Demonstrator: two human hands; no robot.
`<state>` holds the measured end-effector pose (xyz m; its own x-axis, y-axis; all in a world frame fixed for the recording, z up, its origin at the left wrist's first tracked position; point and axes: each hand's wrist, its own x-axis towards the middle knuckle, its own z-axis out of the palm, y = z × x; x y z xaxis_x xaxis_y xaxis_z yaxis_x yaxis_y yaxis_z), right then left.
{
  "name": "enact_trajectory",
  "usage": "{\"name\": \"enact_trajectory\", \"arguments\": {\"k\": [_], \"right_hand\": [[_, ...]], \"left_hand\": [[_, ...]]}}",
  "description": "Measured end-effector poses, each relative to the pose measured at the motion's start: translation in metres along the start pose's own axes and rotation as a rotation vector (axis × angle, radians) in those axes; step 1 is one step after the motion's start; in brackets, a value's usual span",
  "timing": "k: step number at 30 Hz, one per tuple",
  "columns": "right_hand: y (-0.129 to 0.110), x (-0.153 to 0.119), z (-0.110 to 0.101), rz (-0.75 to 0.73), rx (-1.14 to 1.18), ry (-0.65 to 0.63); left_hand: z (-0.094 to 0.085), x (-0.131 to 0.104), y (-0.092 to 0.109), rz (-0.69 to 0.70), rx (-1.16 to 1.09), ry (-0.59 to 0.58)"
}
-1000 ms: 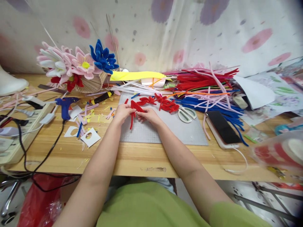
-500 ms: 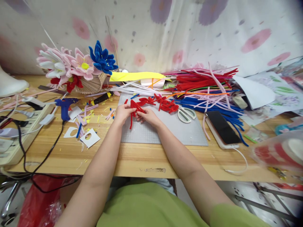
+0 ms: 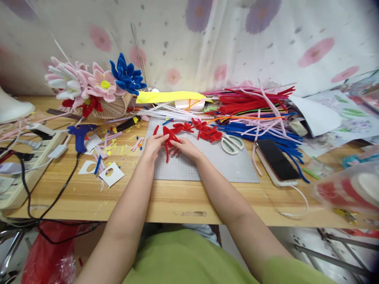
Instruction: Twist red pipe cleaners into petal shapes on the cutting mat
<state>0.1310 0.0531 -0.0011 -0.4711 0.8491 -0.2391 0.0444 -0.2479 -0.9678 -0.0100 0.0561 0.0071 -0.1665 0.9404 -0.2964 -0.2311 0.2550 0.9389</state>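
Both hands hold one bent red pipe cleaner (image 3: 167, 133) above the left part of a grey cutting mat (image 3: 233, 169). My left hand (image 3: 155, 145) pinches it from the left, thumb on top. From the right, my right hand (image 3: 185, 148) grips the same piece, its lower fingers curled underneath. One end of the red strand hangs down between the hands. Just behind them on the mat lie several shaped red pipe-cleaner pieces (image 3: 209, 132). Scissors with pale handles (image 3: 232, 144) rest to their right.
Bundles of red (image 3: 251, 101) and blue pipe cleaners (image 3: 266, 136) lie at the back right, near a phone (image 3: 276, 159) and a plastic cup (image 3: 352, 187). On the left are a blue glue gun (image 3: 80, 137), cut cards (image 3: 111, 174), a power strip (image 3: 35, 169) and fuzzy flowers (image 3: 102, 83).
The hanging end of the red pipe cleaner has swung slightly right, and the bent part between my fingers has turned a little. Both hands keep their hold.
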Motion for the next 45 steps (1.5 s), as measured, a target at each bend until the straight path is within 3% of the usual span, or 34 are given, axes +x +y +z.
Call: {"name": "enact_trajectory", "arguments": {"k": [5,11,14,21,24,28,34,37,45], "right_hand": [[0.002,0.0,-0.001,-0.003,0.041,-0.073],[0.001,-0.002,-0.005,0.069,0.21,-0.186],[0.005,-0.001,-0.006,0.108,0.238,-0.268],[0.003,-0.002,-0.007,0.129,0.177,-0.3],[-0.003,-0.003,-0.017,0.053,0.052,-0.176],[-0.005,-0.001,-0.028,-0.169,-0.02,0.247],[0.0,0.004,-0.025,-0.241,-0.043,0.228],[0.003,0.007,-0.027,-0.279,-0.028,0.329],[0.009,0.015,-0.032,-0.424,-0.151,0.504]], "left_hand": [[0.016,-0.005,-0.005,0.006,-0.098,0.011],[0.024,-0.015,-0.005,-0.032,-0.082,-0.29],[0.024,-0.018,-0.005,-0.046,-0.038,-0.35],[0.025,-0.017,-0.005,0.015,-0.192,-0.204],[0.022,-0.013,-0.002,0.043,-0.216,-0.155],[0.02,-0.015,0.0,-0.064,-0.139,-0.245],[0.029,-0.03,-0.006,-0.246,-0.08,-0.306],[0.03,-0.032,-0.01,-0.229,-0.043,-0.333],[0.032,-0.03,-0.015,-0.151,0.009,-0.246]]}}
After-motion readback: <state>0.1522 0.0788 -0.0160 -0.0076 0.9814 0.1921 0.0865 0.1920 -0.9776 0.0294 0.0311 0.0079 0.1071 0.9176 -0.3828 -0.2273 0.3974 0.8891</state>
